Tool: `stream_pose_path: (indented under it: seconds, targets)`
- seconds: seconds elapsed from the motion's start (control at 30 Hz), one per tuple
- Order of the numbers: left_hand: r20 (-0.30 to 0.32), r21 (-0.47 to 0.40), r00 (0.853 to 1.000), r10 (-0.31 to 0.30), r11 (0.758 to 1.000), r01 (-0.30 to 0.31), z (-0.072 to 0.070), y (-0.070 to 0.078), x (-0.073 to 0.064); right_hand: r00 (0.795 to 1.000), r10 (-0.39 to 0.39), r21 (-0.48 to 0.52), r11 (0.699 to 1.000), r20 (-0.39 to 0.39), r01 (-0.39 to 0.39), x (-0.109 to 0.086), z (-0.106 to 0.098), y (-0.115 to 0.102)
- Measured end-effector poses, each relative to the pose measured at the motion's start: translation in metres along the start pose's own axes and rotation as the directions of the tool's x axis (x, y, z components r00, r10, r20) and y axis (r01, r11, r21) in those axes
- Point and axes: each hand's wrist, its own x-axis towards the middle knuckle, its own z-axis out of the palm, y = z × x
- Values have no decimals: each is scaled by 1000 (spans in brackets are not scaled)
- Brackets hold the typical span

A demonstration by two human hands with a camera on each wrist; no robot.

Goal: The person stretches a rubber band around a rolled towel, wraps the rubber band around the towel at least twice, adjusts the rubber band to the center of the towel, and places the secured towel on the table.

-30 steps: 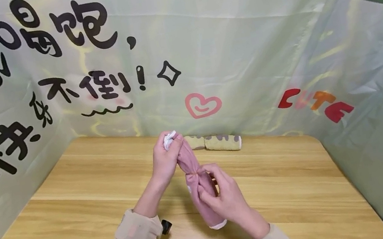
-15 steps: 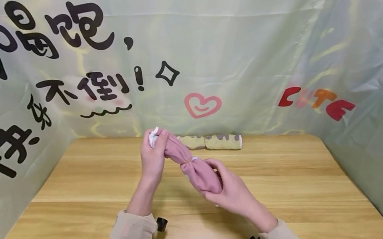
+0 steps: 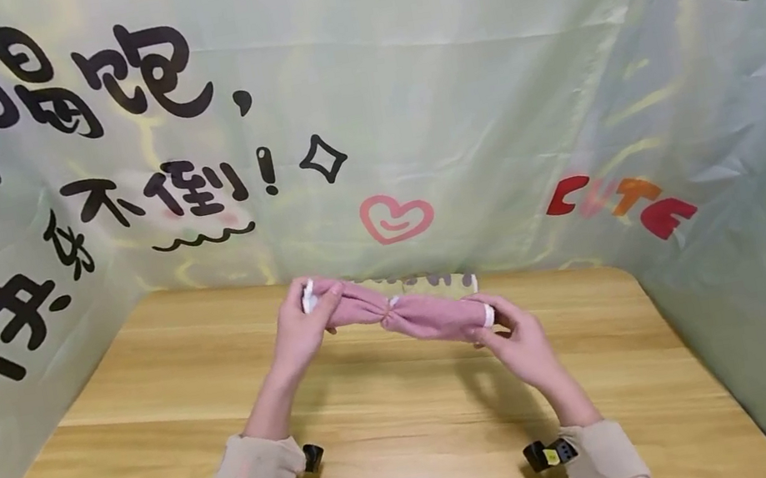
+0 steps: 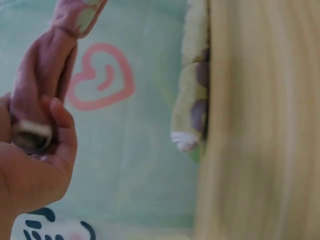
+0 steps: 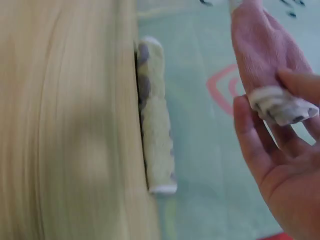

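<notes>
A rolled pink towel (image 3: 437, 317), cinched at its middle by a thin band, is held up over the table, nearly level and sloping slightly down to the right. Its ends have white edging. My left hand (image 3: 297, 325) grips the left end, thumb in front, as the left wrist view also shows. At the opposite end, my right hand (image 3: 522, 342) pinches the towel between thumb and fingers. The right wrist view shows the white, layered end of the roll beside the right fingers (image 5: 250, 130).
Behind the pink towel, a rolled yellow towel (image 3: 437, 287) with purple spots lies along the back edge of the wooden table (image 3: 389, 458). A printed cloth backdrop (image 3: 479, 87) surrounds the table at the back and sides. Small black devices (image 3: 541, 456) sit at both wrists.
The pink towel has swung from steeply tilted to nearly level. My right hand has moved from its middle band out to its right end, while my left hand has shifted slightly left.
</notes>
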Motion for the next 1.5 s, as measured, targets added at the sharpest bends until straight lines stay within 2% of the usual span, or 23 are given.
stream_pose_path:
  seconds: [0.1, 0.2, 0.33, 0.43, 0.5, 0.67, 0.73, 0.83, 0.97, 1.1, 1.23, 1.3, 1.37, 1.43, 1.5]
  targets:
    - [98, 77, 995, -2, 997, -6, 2, -7, 0, 999, 40, 84, 996, -34, -37, 6, -10, 6]
    - [199, 105, 980, 2, 994, -23, 3, -11, 2, 992, 106, 154, 983, -63, -95, 11, -16, 11]
    - [284, 164, 959, -12, 986, -37, 4, -17, 1, 966, 251, 177, 955, -61, -237, 11, -20, 17]
    - [322, 259, 946, -40, 965, -48, 4, -24, 1, 942, 333, 110, 938, -32, -328, 9, -21, 22]
    - [347, 320, 937, -45, 945, -73, 4, -31, 3, 936, 352, 44, 935, -7, -351, 11, -22, 26]
    - [448, 401, 890, -78, 908, -123, 0, -46, 14, 924, 381, -74, 923, 26, -378, 21, -22, 41]
    - [478, 435, 871, -114, 892, -122, -2, -51, 17, 920, 390, -121, 916, 39, -383, 25, -21, 47]
    - [488, 489, 857, -166, 865, -111, -3, -59, 22, 924, 378, -212, 909, 59, -359, 29, -18, 56]
    - [477, 542, 855, -203, 834, -104, -4, -64, 26, 936, 345, -283, 907, 76, -311, 33, -17, 62]
    - [486, 559, 849, -207, 820, -121, -7, -67, 29, 942, 321, -349, 897, 97, -270, 35, -17, 65]
    - [516, 578, 838, -177, 794, -188, -9, -71, 30, 956, 255, -447, 879, 144, -167, 35, -17, 69]
    - [541, 601, 827, -153, 759, -252, -11, -72, 31, 963, 206, -484, 869, 172, -99, 36, -15, 71]
    - [559, 631, 817, -144, 713, -306, -11, -71, 30, 968, 158, -509, 860, 195, -37, 38, -13, 72]
    - [570, 654, 808, -147, 677, -339, -12, -69, 29, 969, 120, -525, 851, 215, 11, 39, -11, 72]
    - [572, 673, 805, -158, 652, -350, -11, -68, 27, 968, 107, -538, 842, 225, 32, 39, -11, 72]
